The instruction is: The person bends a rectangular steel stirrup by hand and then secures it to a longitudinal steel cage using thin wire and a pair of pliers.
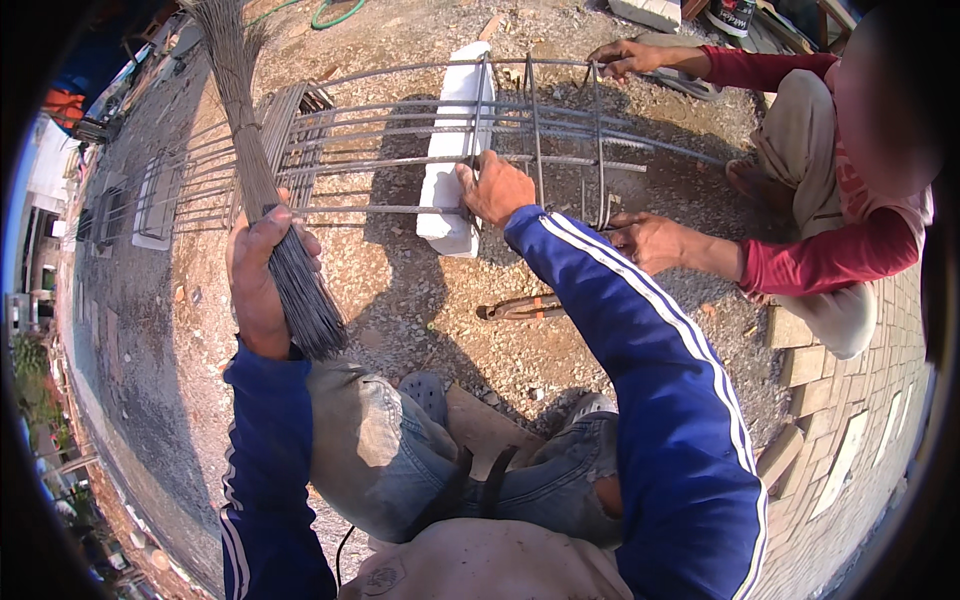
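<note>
My left hand (pixel 262 285) is closed round a long bundle of thin tie wire (pixel 305 290), dark at its near end and held upright in front of the rods. My right hand (pixel 498 190) has its fingers bent onto a steel stirrup (pixel 481 105) at the near side of a rebar cage (pixel 390 162); the fingertips are partly hidden. Under the cage lies a white block (pixel 452 170). At the right end, a co-worker's far hand (pixel 625 60) and near hand (pixel 650 243) are at another stirrup (pixel 600 140). Pincers (pixel 520 308) lie on the ground below the cage.
The co-worker crouches at the right in red sleeves (pixel 830 262). A second white block (pixel 152 205) props the rods at the left, near a stack of stirrups (pixel 295 115). Paving bricks (pixel 800 370) edge the gravel at the right. A green hose (pixel 338 14) lies far off.
</note>
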Motion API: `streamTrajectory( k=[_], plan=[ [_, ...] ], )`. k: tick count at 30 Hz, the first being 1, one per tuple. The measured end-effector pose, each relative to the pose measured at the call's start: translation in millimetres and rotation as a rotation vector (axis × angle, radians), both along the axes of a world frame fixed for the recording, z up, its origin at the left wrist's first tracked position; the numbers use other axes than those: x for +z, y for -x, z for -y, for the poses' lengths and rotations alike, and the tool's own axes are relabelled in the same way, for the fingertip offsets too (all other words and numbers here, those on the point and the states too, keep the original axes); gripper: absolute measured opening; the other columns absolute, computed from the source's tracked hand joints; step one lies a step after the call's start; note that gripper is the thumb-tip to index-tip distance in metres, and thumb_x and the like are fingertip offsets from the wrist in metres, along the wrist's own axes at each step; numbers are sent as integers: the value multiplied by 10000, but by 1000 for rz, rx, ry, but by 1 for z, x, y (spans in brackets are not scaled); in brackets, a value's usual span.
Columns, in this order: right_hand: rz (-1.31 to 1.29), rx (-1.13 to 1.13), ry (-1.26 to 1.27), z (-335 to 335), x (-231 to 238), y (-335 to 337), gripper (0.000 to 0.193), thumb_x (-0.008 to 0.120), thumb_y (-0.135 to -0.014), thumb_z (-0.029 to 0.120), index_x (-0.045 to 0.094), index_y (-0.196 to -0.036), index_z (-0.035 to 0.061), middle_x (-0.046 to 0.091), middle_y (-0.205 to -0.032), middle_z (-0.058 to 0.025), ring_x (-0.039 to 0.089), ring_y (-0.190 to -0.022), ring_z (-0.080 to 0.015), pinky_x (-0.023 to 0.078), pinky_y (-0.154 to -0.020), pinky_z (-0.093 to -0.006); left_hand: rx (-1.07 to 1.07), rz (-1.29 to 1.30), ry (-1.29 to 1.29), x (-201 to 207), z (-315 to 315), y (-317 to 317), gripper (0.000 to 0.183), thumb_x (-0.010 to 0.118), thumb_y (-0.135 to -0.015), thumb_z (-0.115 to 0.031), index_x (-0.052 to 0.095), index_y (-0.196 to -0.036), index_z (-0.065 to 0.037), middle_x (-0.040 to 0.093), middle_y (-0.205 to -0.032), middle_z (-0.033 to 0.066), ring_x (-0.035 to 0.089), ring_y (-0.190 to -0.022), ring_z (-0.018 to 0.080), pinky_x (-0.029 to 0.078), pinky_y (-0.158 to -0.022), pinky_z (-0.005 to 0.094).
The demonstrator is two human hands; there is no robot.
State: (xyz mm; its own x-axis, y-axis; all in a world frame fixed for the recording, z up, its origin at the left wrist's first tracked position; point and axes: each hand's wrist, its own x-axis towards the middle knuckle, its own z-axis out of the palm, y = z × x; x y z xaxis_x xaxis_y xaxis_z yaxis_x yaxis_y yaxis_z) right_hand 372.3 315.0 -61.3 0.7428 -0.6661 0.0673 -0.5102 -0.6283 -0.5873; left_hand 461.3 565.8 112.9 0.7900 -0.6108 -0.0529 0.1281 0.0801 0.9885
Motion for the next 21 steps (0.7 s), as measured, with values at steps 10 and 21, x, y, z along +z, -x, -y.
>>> streamTrajectory(
  k=[10,21],
  plan=[
    [275,695,-115,-65,23,56,268,510,-931,280,577,-883,24,604,-780,-198,611,-752,-396,461,-697,-518,300,-11,1,36,13,40,399,543,-934,-310,527,-1106,50,554,-743,43,565,-629,114,473,-522,218],
    [329,408,-423,-29,37,51,272,564,-903,292,642,-869,33,648,-802,-206,624,-749,-395,485,-708,-456,352,-133,328,27,-67,4,316,496,-975,-306,537,-1005,6,560,-790,120,596,-684,187,544,-636,286]
  ],
)
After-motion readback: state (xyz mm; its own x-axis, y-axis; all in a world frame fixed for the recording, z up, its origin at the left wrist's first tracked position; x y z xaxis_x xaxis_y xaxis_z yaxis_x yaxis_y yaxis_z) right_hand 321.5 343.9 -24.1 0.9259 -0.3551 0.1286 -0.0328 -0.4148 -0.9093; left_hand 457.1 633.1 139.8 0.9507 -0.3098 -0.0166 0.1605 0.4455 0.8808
